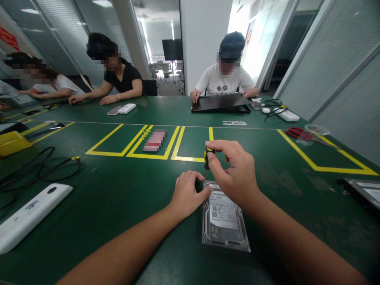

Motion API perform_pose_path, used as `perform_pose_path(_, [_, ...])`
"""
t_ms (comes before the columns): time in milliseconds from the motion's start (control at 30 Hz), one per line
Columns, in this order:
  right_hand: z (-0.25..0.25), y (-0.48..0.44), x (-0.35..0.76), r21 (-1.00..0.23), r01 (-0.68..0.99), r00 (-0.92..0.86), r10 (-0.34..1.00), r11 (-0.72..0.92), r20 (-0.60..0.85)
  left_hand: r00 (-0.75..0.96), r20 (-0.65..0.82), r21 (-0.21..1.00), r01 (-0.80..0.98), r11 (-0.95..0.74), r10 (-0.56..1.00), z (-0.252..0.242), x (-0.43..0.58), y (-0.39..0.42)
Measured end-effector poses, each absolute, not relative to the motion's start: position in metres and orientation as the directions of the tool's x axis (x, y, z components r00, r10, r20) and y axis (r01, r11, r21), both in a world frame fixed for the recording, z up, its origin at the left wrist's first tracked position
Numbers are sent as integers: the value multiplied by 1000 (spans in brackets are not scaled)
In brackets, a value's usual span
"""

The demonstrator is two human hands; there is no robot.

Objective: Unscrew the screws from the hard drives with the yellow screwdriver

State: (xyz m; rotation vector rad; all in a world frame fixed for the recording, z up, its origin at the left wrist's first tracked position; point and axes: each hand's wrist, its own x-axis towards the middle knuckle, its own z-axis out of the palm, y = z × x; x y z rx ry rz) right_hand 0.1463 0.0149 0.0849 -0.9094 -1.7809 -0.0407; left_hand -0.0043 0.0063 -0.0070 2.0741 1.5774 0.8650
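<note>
A silver hard drive (pixel 224 221) with a white printed label lies flat on the green table in front of me. My right hand (pixel 234 170) is closed on a small black-and-yellow screwdriver (pixel 207 158), held upright with its tip at the drive's far left corner. Against that same corner rests my left hand (pixel 190 194), its thumb on the label and its index finger beside the screwdriver's shaft. The screw under the tip is too small to make out.
Black cables (pixel 38 170) and a white power bank (pixel 32 215) lie at left. A second drive (pixel 365 194) sits at the right edge. Red cable (pixel 298 133) and a clear plastic cup (pixel 316 132) are farther right. Across the table, a person (pixel 225 79) handles a black panel (pixel 222 102).
</note>
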Motion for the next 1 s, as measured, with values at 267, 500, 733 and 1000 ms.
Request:
perform_pose_path(267, [86,15,147,-406,599,-115,576,690,809,173,243,654,698,-293,954,-6,-5,5])
perform_pose_path(500, [86,15,146,-387,587,-124,552,711,825,171,236,653,701,-287,957,-6,-4,5])
perform_pose_path(733, [86,15,147,-417,603,-99,583,680,807,171,237,659,695,-287,956,-7,-4,6])
perform_pose_path(1000, [85,16,146,-386,588,-131,554,711,822,173,236,658,695,-288,956,-7,-4,6])
